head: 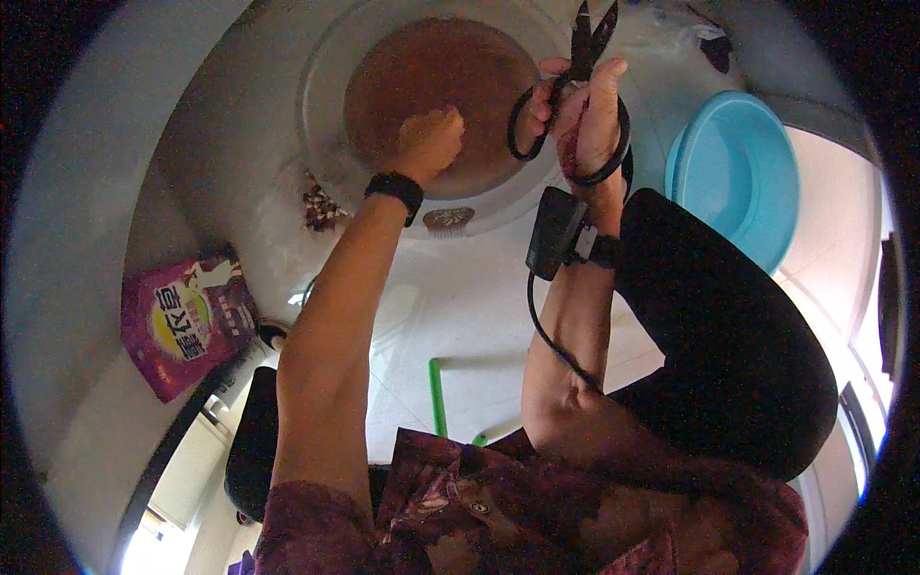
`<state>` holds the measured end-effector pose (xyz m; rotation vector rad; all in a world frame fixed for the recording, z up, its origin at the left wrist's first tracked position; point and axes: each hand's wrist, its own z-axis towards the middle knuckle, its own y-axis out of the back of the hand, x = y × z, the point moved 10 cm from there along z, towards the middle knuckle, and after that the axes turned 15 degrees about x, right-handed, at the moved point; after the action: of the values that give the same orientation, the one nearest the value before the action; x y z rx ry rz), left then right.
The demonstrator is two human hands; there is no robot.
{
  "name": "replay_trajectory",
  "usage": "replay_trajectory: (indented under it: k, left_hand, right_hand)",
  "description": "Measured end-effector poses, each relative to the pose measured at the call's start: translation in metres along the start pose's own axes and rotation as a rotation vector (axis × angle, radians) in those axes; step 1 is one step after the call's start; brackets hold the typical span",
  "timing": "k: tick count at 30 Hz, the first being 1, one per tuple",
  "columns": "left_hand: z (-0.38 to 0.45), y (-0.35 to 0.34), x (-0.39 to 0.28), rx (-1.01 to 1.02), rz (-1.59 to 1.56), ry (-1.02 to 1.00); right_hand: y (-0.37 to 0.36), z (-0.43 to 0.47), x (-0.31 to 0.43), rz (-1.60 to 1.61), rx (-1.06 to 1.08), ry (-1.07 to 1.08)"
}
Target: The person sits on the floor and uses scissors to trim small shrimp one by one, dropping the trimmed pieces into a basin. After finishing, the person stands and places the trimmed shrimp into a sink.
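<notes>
A clear plastic basin (449, 215) holds murky brown water (460, 79) at the top centre. My left hand (431, 144) is partly in this water; its fingers are hidden, so its grip cannot be told. At the basin's right edge my right hand (582, 122) holds black-handled scissors (589, 43), a thumb and fingers through the loops. The blades point away from me and stand slightly apart. Something dark red lies along the right palm. Both wrists wear black bands, the right one with a black box (557, 233) and cable.
A light blue plastic basin (747, 180) stands at the right, beside my knee. Left of the clear basin lies a small pile of brown and whitish bits (321, 206). A purple printed packet (187, 323) lies at the far left. A green bar (437, 395) is below, between my legs.
</notes>
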<state>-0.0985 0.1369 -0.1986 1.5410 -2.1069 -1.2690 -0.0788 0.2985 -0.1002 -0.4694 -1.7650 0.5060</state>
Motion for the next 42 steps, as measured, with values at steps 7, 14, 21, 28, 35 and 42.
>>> replay_trajectory:
  k: [7, 14, 21, 28, 35, 42]
  left_hand:
    - [0.031, -0.045, -0.014, 0.225, 0.146, 0.134]
    - [0.049, -0.066, -0.006, 0.239, 0.048, 0.141]
    - [0.039, -0.043, 0.023, 0.07, -0.473, 0.223]
    - [-0.02, 0.018, 0.033, -0.033, -1.403, 0.055]
    - [-0.062, 0.06, 0.054, -0.315, -1.626, -0.084]
    - [-0.089, 0.078, 0.069, -0.528, -1.753, -0.116]
  right_hand:
    - [0.014, 0.002, -0.002, -0.006, -0.064, 0.04]
    - [0.015, 0.001, -0.002, 0.021, -0.048, 0.018]
    - [0.012, 0.002, -0.016, 0.122, -0.085, -0.004]
    - [0.003, -0.001, -0.051, -0.177, -0.108, -0.228]
    - [-0.027, -0.007, -0.089, -0.252, -0.022, -0.284]
    - [-0.064, -0.008, -0.116, -0.258, 0.129, -0.275]
